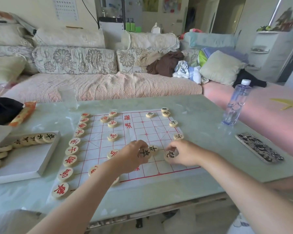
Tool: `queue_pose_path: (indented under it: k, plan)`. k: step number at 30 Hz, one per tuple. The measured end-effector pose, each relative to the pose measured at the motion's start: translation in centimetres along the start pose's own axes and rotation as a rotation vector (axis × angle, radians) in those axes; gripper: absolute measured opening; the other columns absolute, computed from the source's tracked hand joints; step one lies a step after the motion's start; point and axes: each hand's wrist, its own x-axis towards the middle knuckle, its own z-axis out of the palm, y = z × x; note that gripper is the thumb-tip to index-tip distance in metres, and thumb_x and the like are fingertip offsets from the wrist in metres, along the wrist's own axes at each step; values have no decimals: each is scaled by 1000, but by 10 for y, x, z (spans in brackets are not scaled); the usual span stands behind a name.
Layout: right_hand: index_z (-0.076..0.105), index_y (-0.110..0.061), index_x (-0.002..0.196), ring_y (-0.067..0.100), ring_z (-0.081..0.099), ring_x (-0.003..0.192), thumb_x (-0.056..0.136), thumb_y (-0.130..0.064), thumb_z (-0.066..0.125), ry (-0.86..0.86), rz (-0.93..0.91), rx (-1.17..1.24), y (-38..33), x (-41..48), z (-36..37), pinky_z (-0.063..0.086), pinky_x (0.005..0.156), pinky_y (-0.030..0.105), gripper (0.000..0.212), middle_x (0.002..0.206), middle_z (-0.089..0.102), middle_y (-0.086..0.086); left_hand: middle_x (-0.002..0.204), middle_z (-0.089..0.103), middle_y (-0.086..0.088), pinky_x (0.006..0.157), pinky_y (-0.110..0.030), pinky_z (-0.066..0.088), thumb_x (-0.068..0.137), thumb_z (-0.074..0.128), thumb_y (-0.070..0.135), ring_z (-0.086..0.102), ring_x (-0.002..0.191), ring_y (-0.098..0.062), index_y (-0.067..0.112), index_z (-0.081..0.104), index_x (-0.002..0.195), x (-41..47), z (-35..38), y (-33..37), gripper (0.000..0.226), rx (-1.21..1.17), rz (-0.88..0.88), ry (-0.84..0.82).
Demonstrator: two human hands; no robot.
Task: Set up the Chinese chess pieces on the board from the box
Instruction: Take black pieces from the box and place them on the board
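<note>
Head view: the left hand [132,157] has its grip clamped on a round pale wooden black-lettered piece [145,153]; the right hand [186,154] pinches a second black-lettered wooden disc [170,155]; both pieces sit at the fingertips, over the white red-lined paper board [142,130] on the pale green desk [201,112].

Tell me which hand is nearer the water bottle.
Right. The right hand is over the board, left of the water bottle and closer to the person; the left hand is even farther left.
</note>
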Motion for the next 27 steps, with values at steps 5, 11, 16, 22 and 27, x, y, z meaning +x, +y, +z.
queue_pose_path:
  k: [5, 11, 16, 22, 27]
  plan:
    - [61, -32, 125, 11, 57, 111, 81, -49, 72, 15, -11, -33, -2, -1, 4, 47, 96, 29, 48, 118, 58, -13, 109, 58, 8, 67, -31, 59, 78, 77, 26, 63, 86, -16, 37, 54, 111, -1, 4, 0, 42, -100, -45, -38]
    - [59, -35, 127, 8, 57, 110, 89, -42, 68, 104, -34, 200, -25, -1, 0, 45, 95, 27, 40, 120, 58, -19, 98, 65, 10, 63, -29, 56, 75, 80, 24, 61, 70, -9, 36, 57, 108, -7, 5, 5, 42, -282, -76, -44]
    - [65, -33, 122, 0, 58, 55, 88, -24, 73, 36, -105, 447, -43, -4, 9, 48, 61, 14, 36, 110, 63, -15, 99, 67, 13, 62, -29, 55, 70, 82, 29, 65, 78, -8, 32, 62, 105, -9, 6, 11, 40, -454, -88, 25]
    - [69, -27, 113, 7, 64, 68, 78, -22, 84, 53, -115, 573, -45, -3, 21, 52, 58, 21, 38, 103, 72, -8, 85, 72, 2, 66, -31, 52, 76, 77, 14, 59, 68, -14, 25, 75, 89, -11, 3, 7, 17, -582, -154, -18]
    - [72, -31, 104, 23, 70, 71, 78, -16, 80, 53, -111, 607, -46, 3, 33, 55, 56, 30, 32, 101, 73, -8, 95, 71, 10, 71, -32, 57, 70, 82, 17, 71, 84, -15, 27, 71, 94, -10, 7, 6, 28, -430, -115, -36]
